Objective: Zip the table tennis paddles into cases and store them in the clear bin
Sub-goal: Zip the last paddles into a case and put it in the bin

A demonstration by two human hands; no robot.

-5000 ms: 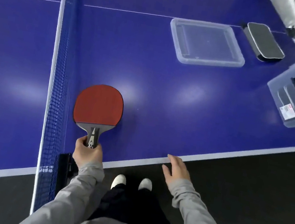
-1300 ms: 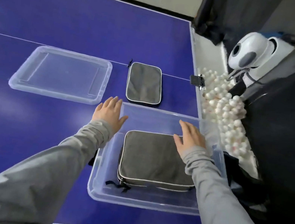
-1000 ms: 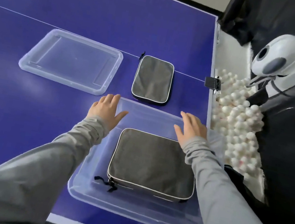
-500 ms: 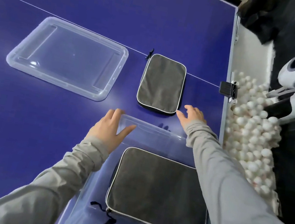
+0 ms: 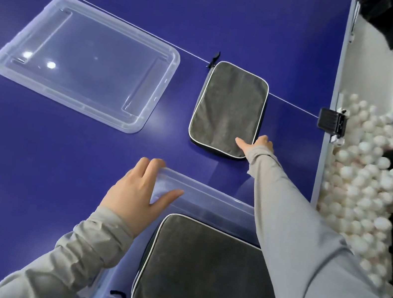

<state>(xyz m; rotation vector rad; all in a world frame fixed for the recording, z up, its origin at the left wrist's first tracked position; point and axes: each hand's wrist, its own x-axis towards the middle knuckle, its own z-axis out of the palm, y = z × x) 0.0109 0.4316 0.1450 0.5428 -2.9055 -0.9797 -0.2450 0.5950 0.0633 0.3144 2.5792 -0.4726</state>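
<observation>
the right hand (image 5: 256,146) has moved on from half a second ago: then it hovered just short of the far case (image 5: 228,110), now it is on that case's near right corner, thumb laid on the grey top and the other fingers down over the right edge, gripping the corner. the left hand (image 5: 137,196) has stayed where it was, flat and relaxed on the far left corner of the clear bin (image 5: 207,198), fingers straight over the rim, thumb spread along the wall, holding nothing. a second grey case (image 5: 199,275) lies flat inside the bin, zipped, its pull cord at the near left. the far case lies on the blue tabletop (image 5: 30,159) beyond the bin, apart from it. the bin's clear lid (image 5: 87,64) lies to the left of that case. white balls (image 5: 355,192) are heaped past the tabletop's right edge.
</observation>
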